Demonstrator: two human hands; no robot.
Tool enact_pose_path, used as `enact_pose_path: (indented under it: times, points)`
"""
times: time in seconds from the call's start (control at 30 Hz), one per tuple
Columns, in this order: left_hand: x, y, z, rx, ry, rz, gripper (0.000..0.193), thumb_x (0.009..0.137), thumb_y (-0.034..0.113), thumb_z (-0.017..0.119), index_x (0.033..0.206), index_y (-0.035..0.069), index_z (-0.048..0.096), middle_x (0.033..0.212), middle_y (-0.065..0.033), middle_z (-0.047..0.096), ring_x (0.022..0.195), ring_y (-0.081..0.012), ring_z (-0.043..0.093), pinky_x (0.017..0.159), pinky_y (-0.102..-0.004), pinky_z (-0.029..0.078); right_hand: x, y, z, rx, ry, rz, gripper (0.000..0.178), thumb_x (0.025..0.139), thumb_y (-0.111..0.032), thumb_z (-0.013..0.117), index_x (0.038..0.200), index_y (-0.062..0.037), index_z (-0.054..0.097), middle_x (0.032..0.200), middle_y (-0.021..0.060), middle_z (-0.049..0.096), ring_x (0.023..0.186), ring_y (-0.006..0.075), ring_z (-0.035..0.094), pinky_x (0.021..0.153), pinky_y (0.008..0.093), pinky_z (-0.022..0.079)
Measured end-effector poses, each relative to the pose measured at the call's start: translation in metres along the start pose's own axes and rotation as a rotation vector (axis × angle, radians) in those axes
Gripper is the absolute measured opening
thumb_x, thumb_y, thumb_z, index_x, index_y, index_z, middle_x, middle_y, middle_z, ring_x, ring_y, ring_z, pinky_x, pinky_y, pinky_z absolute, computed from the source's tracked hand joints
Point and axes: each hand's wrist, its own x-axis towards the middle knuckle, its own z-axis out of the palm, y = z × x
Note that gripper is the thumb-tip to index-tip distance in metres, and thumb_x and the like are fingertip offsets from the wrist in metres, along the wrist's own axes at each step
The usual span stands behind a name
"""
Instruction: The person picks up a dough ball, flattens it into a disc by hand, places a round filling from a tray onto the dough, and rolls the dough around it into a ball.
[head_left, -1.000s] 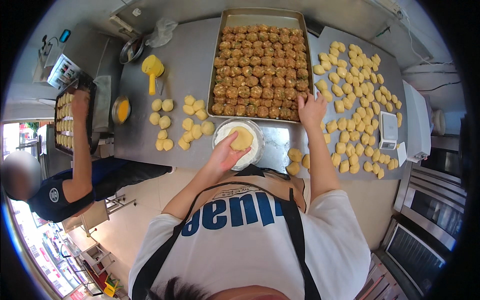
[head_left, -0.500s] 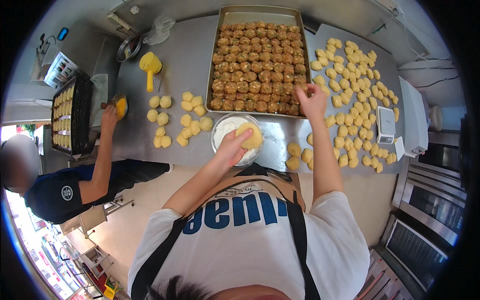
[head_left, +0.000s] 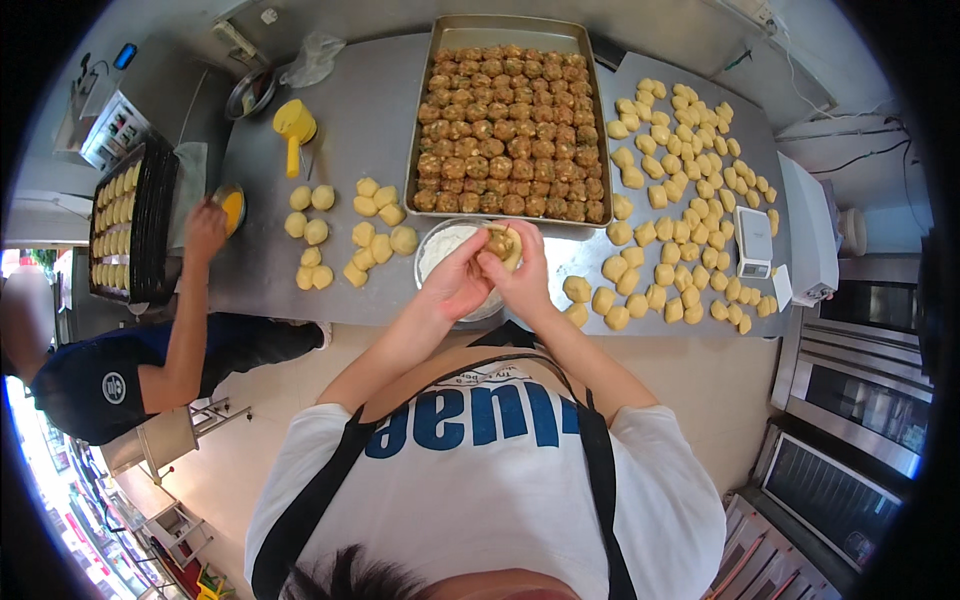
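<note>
Both my hands come together over a bowl of white flour (head_left: pixel 436 247) at the near edge of the table. My left hand (head_left: pixel 458 278) cups a flattened piece of dough (head_left: pixel 516 250) with a brown filling ball (head_left: pixel 499 243) set in it. The fingers of my right hand (head_left: pixel 524 278) close round the same dough from the other side. Just beyond stands a large metal tray (head_left: pixel 512 36) with rows of brown filling balls (head_left: pixel 500 130). To its right lie many yellow dough balls (head_left: pixel 657 197), and smaller groups of dough balls (head_left: pixel 316 231) lie left of the bowl.
A yellow measuring cup (head_left: pixel 293 121) stands at the left. A white scale (head_left: pixel 755 240) sits on the right. At far left, a co-worker's hand (head_left: pixel 206 232) reaches to a bowl of yellow liquid (head_left: pixel 233 209) beside a dark tray of shaped dough (head_left: pixel 118 228).
My right hand has come from the tray's near right corner to my left hand. A filling ball now sits in the dough, and both hands close round it.
</note>
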Motion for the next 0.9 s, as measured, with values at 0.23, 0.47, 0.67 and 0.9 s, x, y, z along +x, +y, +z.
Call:
enact_pose_path:
  times: [0.23,0.47,0.67,0.9]
  points:
    - [-0.022,0.002,0.03,0.212,-0.038,0.107,0.029,0.103,0.025,0.047,0.124,0.005,0.054,0.118,-0.0073,0.061,0.108,-0.0189,0.06,0.096,-0.0341,0.049,0.03,-0.013,-0.012,-0.059,-0.228,-0.215,0.036,0.074,-0.02,0.073,0.104,-0.0051,0.061,0.12,0.0183,0.055,0.109,0.0335,0.054,0.095,0.0432,0.042]
    - [-0.04,0.01,0.041,0.304,0.027,0.319,0.034,0.105,0.029,0.039,0.128,0.005,0.049,0.125,-0.0088,0.055,0.116,-0.0197,0.055,0.098,-0.0361,0.047,0.037,-0.043,-0.007,-0.029,-0.205,-0.239,0.037,0.075,-0.015,0.066,0.111,-0.0051,0.061,0.124,0.0161,0.057,0.116,0.0378,0.051,0.101,0.0456,0.04]
    - [-0.039,0.009,0.06,0.069,-0.009,0.305,0.033,0.106,0.023,0.037,0.13,0.005,0.047,0.127,-0.0095,0.053,0.118,-0.0202,0.054,0.101,-0.0363,0.045,0.041,-0.035,0.024,-0.021,0.146,-0.293,0.033,0.077,-0.014,0.061,0.109,-0.0064,0.063,0.118,0.0135,0.06,0.115,0.0378,0.052,0.099,0.0457,0.041]
    - [-0.046,0.011,0.05,0.402,0.104,0.365,0.033,0.106,0.02,0.035,0.135,0.005,0.042,0.13,-0.0083,0.05,0.121,-0.0184,0.05,0.102,-0.0361,0.043,0.051,-0.045,0.016,-0.115,-0.043,-0.304,0.021,0.082,-0.013,0.056,0.099,-0.0039,0.065,0.106,0.0123,0.067,0.113,0.0358,0.056,0.098,0.0432,0.042]
